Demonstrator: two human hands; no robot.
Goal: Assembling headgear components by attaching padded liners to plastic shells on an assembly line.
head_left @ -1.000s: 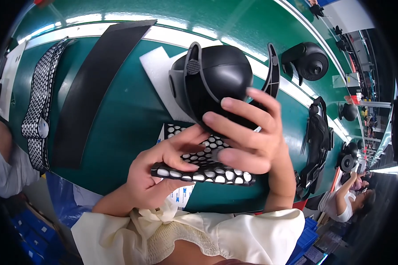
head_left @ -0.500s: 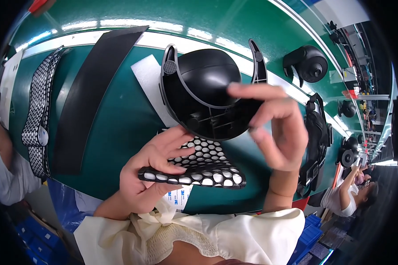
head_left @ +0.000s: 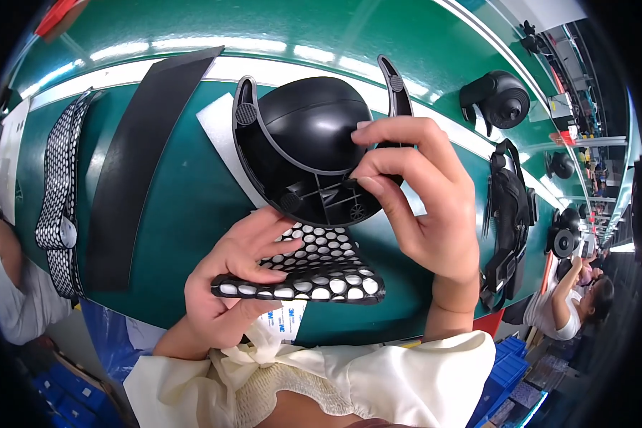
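so the right hand (head_left: 424,207) is pinched on the lower rim of the black shell (head_left: 314,146), held up over the green table (head_left: 185,207), and the left hand (head_left: 239,285) grips the honeycomb pad (head_left: 314,267) flat right underneath, long side running left-right
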